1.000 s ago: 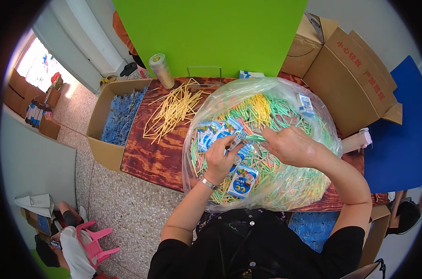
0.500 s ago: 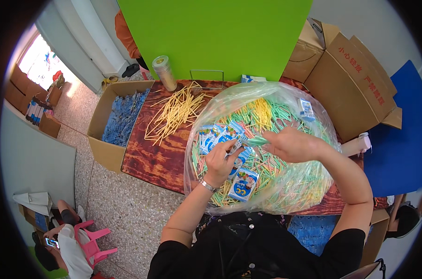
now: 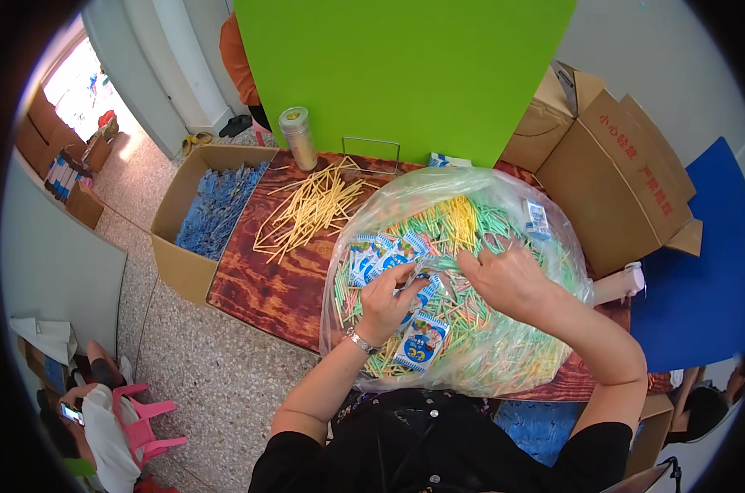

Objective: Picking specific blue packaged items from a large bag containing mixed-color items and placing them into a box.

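Observation:
My left hand point(image 3: 382, 306), a metal watch on its wrist, pinches a small blue-and-white packet point(image 3: 422, 269) over a heap of coloured sticks. My right hand point(image 3: 508, 278) is closed, thumb and fingers at the end of several pale green sticks point(image 3: 445, 263) that reach to the packet's mouth. How deep the sticks sit in it is hidden. Under both hands a large clear plastic bag point(image 3: 557, 316) lies open, full of thin green, yellow and pink sticks. More packets point(image 3: 422, 341) lie on the heap beside and below my left hand.
Loose yellow sticks point(image 3: 315, 205), a clear lidded jar point(image 3: 298, 138) and a wire stand point(image 3: 371, 140) are on the wooden table point(image 3: 253, 283). At left stands a carton point(image 3: 179, 267) of blue packets; at right, a big carton point(image 3: 611, 172) and a pink-white cylinder point(image 3: 620, 284). Another person sits lower left.
The green sticks have gone closer to the packet, and my right hand has turned with its knuckles upward. The whole view has shifted slightly.

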Available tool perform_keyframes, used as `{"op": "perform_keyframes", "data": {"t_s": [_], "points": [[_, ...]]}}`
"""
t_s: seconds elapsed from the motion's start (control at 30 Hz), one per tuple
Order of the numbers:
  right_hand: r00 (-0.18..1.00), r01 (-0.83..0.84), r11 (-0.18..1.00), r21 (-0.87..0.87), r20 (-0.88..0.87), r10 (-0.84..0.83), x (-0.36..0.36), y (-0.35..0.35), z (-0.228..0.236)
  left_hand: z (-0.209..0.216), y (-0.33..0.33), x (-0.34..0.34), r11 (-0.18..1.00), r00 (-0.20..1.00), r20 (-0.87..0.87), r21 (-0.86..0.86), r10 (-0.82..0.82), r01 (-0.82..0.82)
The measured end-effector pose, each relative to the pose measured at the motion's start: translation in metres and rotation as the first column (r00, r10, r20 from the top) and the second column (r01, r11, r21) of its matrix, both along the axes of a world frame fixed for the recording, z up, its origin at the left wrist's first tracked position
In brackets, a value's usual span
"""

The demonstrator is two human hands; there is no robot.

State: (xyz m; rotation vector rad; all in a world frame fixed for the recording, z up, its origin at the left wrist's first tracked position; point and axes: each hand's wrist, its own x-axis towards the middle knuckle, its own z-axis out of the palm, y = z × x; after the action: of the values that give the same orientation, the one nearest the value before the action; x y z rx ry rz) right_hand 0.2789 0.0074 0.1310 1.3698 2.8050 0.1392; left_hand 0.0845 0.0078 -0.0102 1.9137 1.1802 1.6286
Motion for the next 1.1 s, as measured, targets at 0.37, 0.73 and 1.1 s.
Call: {"op": "perform_keyframes", "data": {"t_s": [0.37, 0.73, 1.1], "points": [[0.942, -0.065, 0.915, -0.398, 0.278, 0.188, -0.003, 0.038, 0.031, 0.005, 0.013, -0.011, 0.903, 0.92, -0.383, 0.362, -0.083, 0.233], [0.973, -0.229, 0.946, -0.228, -0.077, 0.217, 0.004, 0.037, 0.053, 0.01, 0.009, -0.007, 0.977, 0.987, -0.093, 0.16, -0.131, 0.145], [0.855, -0.167, 0.986, -0.008, -0.5, 0.141, -0.024, 0.01, -0.016, 0.0, 0.01, -0.012, 0.967, 0.966, 0.193, -0.15, -0.175, 0.205]]}}
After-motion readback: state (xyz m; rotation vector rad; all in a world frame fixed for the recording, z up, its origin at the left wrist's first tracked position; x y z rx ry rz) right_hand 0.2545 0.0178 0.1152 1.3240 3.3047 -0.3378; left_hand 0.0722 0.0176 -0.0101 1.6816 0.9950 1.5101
